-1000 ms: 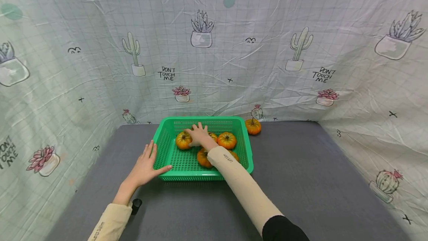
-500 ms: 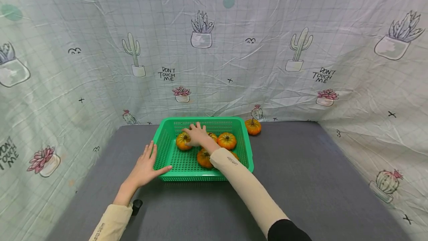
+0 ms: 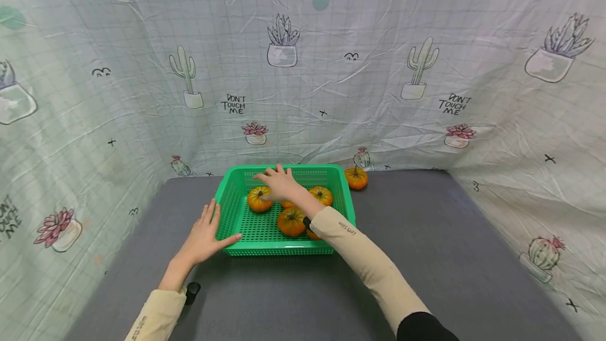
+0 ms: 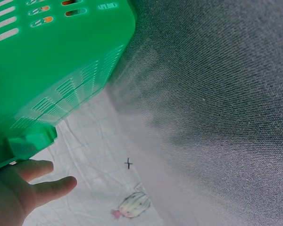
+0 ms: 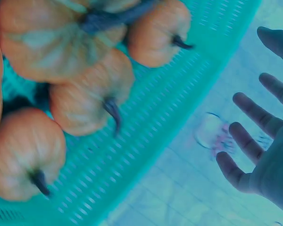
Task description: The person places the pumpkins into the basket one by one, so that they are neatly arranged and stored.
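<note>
A green plastic basket [image 3: 284, 245] holds several small orange pumpkins. One pumpkin [image 3: 258, 201] sits at the basket's left back, and another pumpkin [image 3: 291, 222] lies nearer the front. My right hand [image 3: 282, 184] hovers over the back half of the basket with fingers spread; in the right wrist view that hand [image 5: 269, 146] has nothing in its grasp, apart from the stemmed pumpkins [image 5: 33, 155]. At the basket's left side, my left hand [image 3: 201, 238] rests with straight fingers along the rim and the thumb at the front corner. The left wrist view shows its fingers [image 4: 52, 189] extended beside the green wall.
One more pumpkin [image 3: 356, 178] stands on the grey tabletop [image 3: 416, 236] just outside the basket's right back corner. A cloth [image 3: 303, 83] printed with cacti hangs behind and along both sides of the table.
My right hand has risen off the pumpkins near the back, its forearm shifting right and uncovering more of the front pumpkin. The left hand stays at the basket's side.
</note>
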`<state>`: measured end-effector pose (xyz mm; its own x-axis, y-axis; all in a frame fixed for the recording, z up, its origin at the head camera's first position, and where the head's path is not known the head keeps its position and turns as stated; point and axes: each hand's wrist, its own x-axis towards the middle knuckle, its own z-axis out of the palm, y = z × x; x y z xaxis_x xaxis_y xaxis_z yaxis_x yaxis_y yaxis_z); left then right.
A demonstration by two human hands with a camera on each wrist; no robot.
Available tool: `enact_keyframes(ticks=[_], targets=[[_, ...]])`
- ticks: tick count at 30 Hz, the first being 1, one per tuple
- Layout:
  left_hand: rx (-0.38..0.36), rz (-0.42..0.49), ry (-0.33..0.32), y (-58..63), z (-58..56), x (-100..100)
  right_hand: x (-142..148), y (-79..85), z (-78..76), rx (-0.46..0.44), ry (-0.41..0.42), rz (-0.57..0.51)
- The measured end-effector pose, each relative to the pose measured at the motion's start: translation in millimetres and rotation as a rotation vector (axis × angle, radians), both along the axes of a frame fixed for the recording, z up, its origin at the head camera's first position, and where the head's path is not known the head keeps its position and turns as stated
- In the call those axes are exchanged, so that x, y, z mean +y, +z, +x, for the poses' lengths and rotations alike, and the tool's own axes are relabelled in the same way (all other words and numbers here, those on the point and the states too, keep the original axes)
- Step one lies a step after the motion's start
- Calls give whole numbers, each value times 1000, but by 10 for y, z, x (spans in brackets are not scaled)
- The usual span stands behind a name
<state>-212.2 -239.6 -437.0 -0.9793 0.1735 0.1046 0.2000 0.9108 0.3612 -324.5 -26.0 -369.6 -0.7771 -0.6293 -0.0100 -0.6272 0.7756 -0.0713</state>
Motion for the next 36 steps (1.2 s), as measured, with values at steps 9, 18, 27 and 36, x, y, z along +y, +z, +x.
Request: enact_keyframes(ticks=[9,18,27,36], targets=[[-5,-9,6,9,-7,-9,340,390,239,114,71,-36],[8,-4,1,3,-15,-20,845,559,333,173,73,-157],[5,3,4,-14,-8,-23,1400,339,268,249,-22,-284],[4,-1,-1,-19,-17,-5,1807,54,231,329,-83,-397]])
